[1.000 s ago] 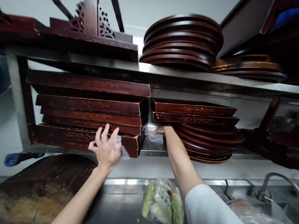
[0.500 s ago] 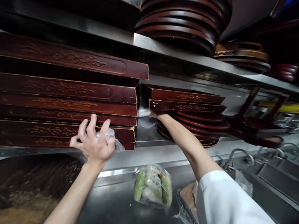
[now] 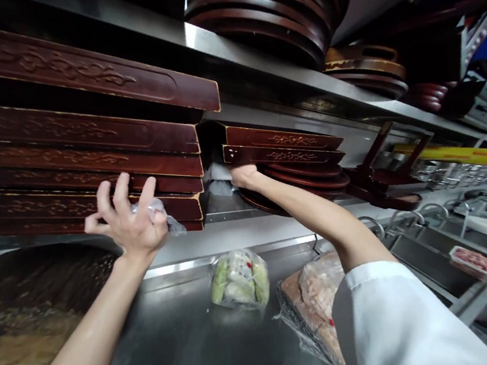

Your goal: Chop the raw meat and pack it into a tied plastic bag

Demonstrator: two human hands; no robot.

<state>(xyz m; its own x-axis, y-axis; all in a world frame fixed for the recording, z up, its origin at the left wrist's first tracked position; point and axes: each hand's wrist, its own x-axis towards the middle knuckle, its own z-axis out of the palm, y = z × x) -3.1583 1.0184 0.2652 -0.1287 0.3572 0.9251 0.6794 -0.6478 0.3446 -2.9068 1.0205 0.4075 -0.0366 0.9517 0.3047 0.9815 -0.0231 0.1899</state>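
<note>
Reaching just right of the tray stack (image 3: 82, 127) works best with the wrist low: the right hand (image 3: 244, 175) meets a white bundle (image 3: 220, 172), fingertip closure hidden. Before the stack, the left hand (image 3: 131, 230), fingers spread, pins clear plastic film (image 3: 175, 226) near the thumb.

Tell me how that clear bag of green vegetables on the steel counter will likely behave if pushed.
The bag of green vegetables may slide readily, since its smooth plastic meets a flat, glossy steel counter. It seems unlikely to tip, lying low and broad. The thin film could crinkle while the plump contents mostly keep their shape.
</note>
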